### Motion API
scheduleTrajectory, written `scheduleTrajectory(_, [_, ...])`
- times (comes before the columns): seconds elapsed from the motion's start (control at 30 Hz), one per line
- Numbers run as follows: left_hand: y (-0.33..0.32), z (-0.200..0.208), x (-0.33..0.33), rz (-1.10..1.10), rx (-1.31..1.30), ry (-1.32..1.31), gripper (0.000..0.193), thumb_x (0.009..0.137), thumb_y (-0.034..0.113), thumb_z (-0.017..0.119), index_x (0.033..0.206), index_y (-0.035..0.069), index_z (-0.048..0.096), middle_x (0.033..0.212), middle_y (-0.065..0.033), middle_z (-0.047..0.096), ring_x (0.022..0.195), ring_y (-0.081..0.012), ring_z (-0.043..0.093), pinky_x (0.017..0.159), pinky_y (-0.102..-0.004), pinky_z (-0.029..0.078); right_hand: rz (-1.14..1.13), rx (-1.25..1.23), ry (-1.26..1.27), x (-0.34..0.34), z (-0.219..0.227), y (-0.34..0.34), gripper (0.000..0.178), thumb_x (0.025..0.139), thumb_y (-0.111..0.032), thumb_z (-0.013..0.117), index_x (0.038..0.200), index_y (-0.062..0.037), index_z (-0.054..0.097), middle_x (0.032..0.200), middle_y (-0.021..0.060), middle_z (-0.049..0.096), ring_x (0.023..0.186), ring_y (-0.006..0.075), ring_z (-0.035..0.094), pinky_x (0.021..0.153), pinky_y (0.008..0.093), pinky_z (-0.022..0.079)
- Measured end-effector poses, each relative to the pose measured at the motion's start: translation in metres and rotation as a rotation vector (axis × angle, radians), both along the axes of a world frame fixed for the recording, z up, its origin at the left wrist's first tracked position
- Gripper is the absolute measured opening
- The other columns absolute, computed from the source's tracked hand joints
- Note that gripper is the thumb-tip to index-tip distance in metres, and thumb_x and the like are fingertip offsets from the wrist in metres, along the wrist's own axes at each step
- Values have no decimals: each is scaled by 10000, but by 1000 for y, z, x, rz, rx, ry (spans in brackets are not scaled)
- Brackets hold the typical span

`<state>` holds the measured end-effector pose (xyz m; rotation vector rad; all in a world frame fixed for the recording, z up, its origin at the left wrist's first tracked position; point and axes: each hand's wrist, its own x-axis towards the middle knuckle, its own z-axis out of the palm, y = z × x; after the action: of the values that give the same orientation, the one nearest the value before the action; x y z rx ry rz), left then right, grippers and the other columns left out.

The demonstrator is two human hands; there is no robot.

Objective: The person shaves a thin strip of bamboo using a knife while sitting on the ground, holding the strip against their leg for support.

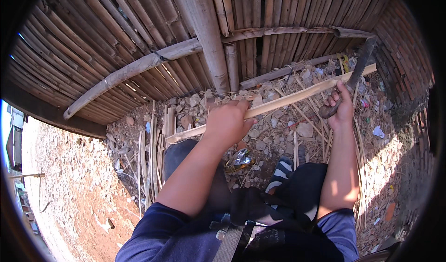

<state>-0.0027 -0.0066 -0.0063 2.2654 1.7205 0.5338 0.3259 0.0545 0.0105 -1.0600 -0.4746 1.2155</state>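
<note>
A long pale strip of split bamboo point(288, 99) lies slantwise before me, from above my left knee up to the far right. My left hand point(228, 121) is closed around it left of its middle, the back of the hand facing up. In my right hand point(341, 106) is the brown handle of a machete point(363, 64), the fingers wrapped round it and the index finger stretched up toward the blade. Its dark blade points away from me and crosses the strip near the strip's right end. Whether the edge bites into the bamboo I cannot tell.
A bamboo slat wall point(153, 29) with a thick post point(209, 43) stands ahead. A brick wall point(409, 53) rises on the right. Several split strips point(147, 164) lie by my left knee. Stones, litter and a crumpled silver wrapper point(241, 159) cover the ground near my sandal point(281, 171).
</note>
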Motion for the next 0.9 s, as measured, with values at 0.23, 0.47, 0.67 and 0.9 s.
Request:
scheduleTrajectory(0.23, [8,15,13,85,1,4,337,893,362,724,1004,57,632,798,-207,704,810,-424,703,735,-536,552,-2,60,-394,10,-1,-8,286,961,-366,745,954,-130,583,659,-50,482,543,69,452,517,235,374])
scheduleTrajectory(0.47, [9,15,-13,241,47,-1,332,892,352,737,856,33,655,729,-224,665,743,-446,674,679,-518,523,81,91,-1336,-13,1,-7,442,831,-385,779,1109,-48,710,890,181,727,868,366,714,790,426,554])
scheduleTrajectory(0.67, [12,13,-15,208,41,-30,331,871,328,773,809,25,653,688,-218,640,694,-442,654,638,-481,507,437,185,-1643,-41,4,-24,385,746,-293,777,1095,-137,727,873,172,723,863,408,698,760,494,553])
scheduleTrajectory(0.9, [12,20,-19,279,52,27,378,863,374,777,810,21,653,710,-220,655,714,-444,662,656,-507,515,382,-184,-1483,3,-12,0,530,783,-305,748,1285,-144,696,1065,181,737,1009,380,700,905,472,562])
